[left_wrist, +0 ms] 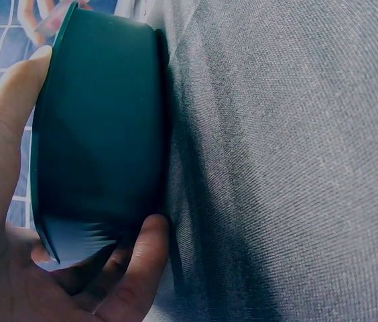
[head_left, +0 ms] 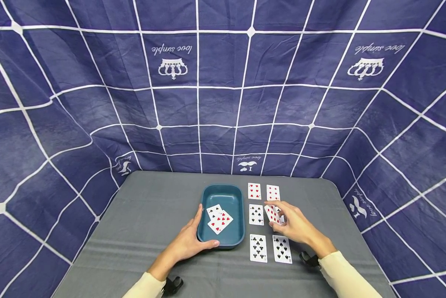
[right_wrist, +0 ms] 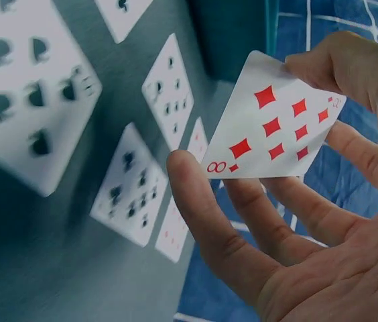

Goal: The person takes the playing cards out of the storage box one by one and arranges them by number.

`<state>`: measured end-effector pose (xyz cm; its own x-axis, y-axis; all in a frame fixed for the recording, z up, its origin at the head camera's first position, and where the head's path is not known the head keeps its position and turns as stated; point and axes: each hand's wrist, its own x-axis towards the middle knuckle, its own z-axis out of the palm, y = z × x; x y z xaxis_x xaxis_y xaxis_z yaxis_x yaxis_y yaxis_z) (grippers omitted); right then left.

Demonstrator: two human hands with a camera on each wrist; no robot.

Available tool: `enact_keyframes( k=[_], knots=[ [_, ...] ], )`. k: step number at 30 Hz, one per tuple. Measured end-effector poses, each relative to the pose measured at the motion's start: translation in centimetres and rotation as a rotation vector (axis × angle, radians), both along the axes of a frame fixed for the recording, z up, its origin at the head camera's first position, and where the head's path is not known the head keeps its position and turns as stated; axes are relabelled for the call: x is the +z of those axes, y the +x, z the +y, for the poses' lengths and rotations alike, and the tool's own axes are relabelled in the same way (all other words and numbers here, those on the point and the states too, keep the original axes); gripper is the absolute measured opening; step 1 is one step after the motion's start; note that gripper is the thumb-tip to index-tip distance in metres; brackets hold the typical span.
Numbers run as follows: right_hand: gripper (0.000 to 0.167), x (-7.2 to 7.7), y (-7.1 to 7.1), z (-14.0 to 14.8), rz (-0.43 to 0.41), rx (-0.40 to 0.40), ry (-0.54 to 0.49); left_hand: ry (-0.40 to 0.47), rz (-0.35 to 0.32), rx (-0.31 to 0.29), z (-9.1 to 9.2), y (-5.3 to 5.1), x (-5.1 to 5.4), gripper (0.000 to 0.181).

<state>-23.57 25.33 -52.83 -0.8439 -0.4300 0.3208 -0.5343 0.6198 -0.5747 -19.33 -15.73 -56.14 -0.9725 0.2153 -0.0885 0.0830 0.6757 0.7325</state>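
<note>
A teal rectangular tray (head_left: 242, 203) sits on the table with two overlapping playing cards inside, a hearts card (head_left: 221, 222) partly over a black-suited card (head_left: 212, 211). My left hand (head_left: 189, 243) grips its near left corner, thumb on the rim and fingers along the outside wall. In my right hand (head_left: 293, 223) is an eight of diamonds (right_wrist: 276, 127), pinched between thumb and fingers and raised and tilted above the table. Under that hand lies a card mostly hidden from the head view. In the right wrist view, a black-suited card (right_wrist: 133, 191) lies beyond the fingers.
Right of the tray, face-up cards lie in two columns: hearts (head_left: 254, 191) and red diamonds (head_left: 273, 192) at the back, spades (head_left: 256, 215) mid-left, clubs (head_left: 258, 248) and spades (head_left: 282, 249) in front. A blue gridded cloth (head_left: 223, 103) walls the grey table (head_left: 141, 231).
</note>
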Motion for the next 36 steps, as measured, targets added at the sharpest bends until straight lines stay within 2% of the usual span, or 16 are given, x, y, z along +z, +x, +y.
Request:
enact_keyframes(
  k=[10,17,22,28,36],
  knots=[
    [0.082,-1.5,2.0,3.4,-0.029,-0.083,0.038,0.014,-0.007,0.003,-0.1,0.0,-0.1,0.146],
    [0.085,-2.4,3.6,5.5,0.015,-0.159,0.093,0.016,0.046,0.000,0.0,0.1,-0.1,0.144],
    [0.085,-2.8,5.1,6.6,0.046,-0.235,0.159,0.023,0.002,0.002,0.0,0.0,0.0,0.146],
    [0.087,-3.4,6.5,7.6,-0.043,-0.284,0.228,-0.009,0.001,0.003,0.1,0.0,0.1,0.147],
    [0.081,-3.4,7.2,8.0,-0.126,-0.322,0.308,-0.017,0.000,0.008,0.0,-0.2,-0.1,0.147]
  ],
)
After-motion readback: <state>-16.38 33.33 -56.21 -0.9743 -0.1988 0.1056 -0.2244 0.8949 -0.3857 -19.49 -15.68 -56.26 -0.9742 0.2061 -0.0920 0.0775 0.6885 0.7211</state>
